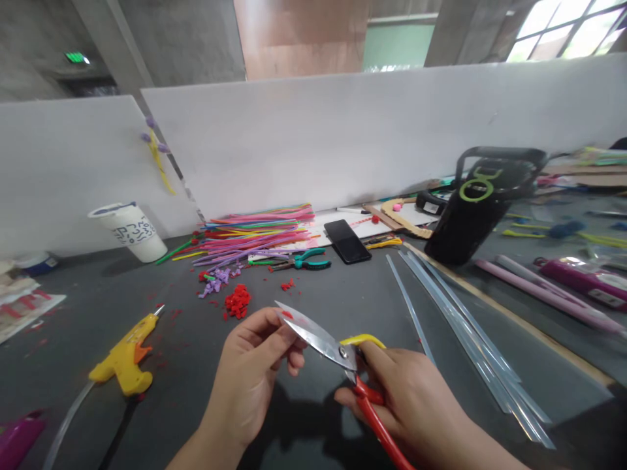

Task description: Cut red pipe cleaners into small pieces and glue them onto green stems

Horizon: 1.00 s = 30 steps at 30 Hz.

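My right hand (pixel 409 385) grips a pair of scissors (pixel 323 341) with red and yellow handles. Its blades are spread a little and point up and left toward my left hand (pixel 247 369). Thumb and forefinger of the left hand are pinched together at the blade tips, on a small red piece (pixel 287 314) that shows between the blades; most of it is hidden by the fingers. Just beyond the left hand lies a heap of short red pieces (pixel 238 301), and behind it a scatter of purple pieces (pixel 220 281).
A yellow glue gun (pixel 125 356) lies at the left, near a white paper cup (pixel 134 232). Coloured pipe cleaners (pixel 255 235), teal-handled pliers (pixel 304 261) and a phone (pixel 347 241) lie behind. Clear glue sticks (pixel 460 326) and a tilted-looking black bottle (pixel 477 209) are on the right.
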Motion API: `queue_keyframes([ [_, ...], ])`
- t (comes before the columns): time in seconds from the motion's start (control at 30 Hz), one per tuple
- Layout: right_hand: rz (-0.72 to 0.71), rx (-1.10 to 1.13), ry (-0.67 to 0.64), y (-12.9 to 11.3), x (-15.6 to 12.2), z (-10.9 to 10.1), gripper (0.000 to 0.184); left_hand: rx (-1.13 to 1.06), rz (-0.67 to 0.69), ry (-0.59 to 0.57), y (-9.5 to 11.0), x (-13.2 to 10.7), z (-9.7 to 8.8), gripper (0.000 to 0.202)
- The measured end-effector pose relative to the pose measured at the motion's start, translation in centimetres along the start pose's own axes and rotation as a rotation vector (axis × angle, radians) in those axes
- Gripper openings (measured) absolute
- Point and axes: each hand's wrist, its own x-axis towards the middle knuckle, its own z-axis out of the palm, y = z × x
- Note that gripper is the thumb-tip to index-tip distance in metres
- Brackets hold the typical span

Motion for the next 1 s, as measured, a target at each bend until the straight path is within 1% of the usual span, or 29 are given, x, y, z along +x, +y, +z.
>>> queue_keyframes([
  [0.13, -0.012, 0.018, 0.012, -0.2, 0.1, -0.2, 0.040, 0.004, -0.001, -0.009, 0.1, -0.1, -0.1, 0.006],
  [0.27, -0.009, 0.041, 0.010, -0.1, 0.2, 0.0, 0.040, 0.005, -0.007, 0.010, 0.3, -0.1, 0.0, 0.009],
  [0.4, 0.049, 0.115, -0.028, 0.0, 0.2, 0.0, 0.036, -0.010, -0.024, 0.015, 0.4, 0.1, 0.0, 0.009],
  [0.5, 0.169, 0.326, -0.102, -0.2, 0.5, -0.4, 0.031, -0.015, -0.086, -0.049, 0.3, 0.1, -0.1, 0.009],
  [0.63, 0.307, 0.718, -0.118, -0.6, 1.3, -1.4, 0.022, 0.041, -0.225, -0.214, -0.3, -0.1, 0.0, 0.011],
  [0.73, 0.409, 0.966, -0.156, -0.9, 1.9, -1.9, 0.012, 0.102, -0.335, -0.292, -1.0, -0.1, 0.1, 0.011],
  [0.77, 0.429, 1.032, -0.178, -1.0, 2.1, -2.1, 0.012, 0.123, -0.364, -0.307, -1.2, -0.1, 0.2, 0.012],
  [0.83, 0.436, 1.104, -0.216, -1.2, 2.4, -2.2, 0.013, 0.166, -0.394, -0.310, -1.5, -0.1, 0.3, 0.014],
  [0.9, 0.417, 1.099, -0.234, -1.4, 2.6, -2.1, 0.010, 0.228, -0.386, -0.277, -1.6, 0.0, 0.4, 0.016],
  [1.0, 0.399, 1.065, -0.207, -1.7, 2.7, -1.7, 0.008, 0.366, -0.354, -0.236, -1.7, 0.0, 0.6, 0.015],
])
